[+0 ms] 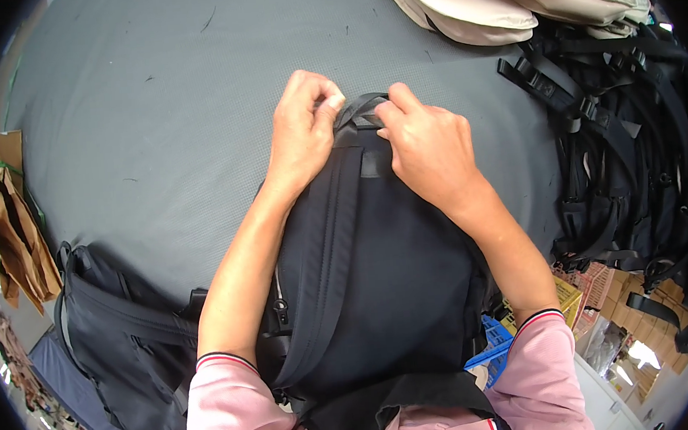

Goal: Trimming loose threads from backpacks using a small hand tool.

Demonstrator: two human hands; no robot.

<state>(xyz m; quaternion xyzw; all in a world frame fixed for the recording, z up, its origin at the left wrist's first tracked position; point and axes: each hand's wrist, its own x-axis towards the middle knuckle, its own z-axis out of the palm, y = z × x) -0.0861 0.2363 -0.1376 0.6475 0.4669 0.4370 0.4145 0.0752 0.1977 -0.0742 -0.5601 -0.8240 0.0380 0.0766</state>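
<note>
A black backpack (397, 275) lies in front of me with its shoulder strap (327, 257) side up and its top pointing away. The webbing handle (364, 104) at its top edge is bent into a loop. My right hand (431, 143) is closed on the right side of this handle, thumb and forefinger pressed together. My left hand (302, 129) is pinched at the handle's left end; what lies between those fingertips is too small to make out. A zipper pull (281, 306) hangs at the backpack's left side.
A grey mat (158, 108) covers the table. Another black backpack (127, 337) lies at the left, near brown paper bags (13, 217). Beige bags (465, 11) are stacked at the far right, above a heap of black straps and bags (621, 145). Blue (496, 348) and yellow crates (569, 302) stand low at the right.
</note>
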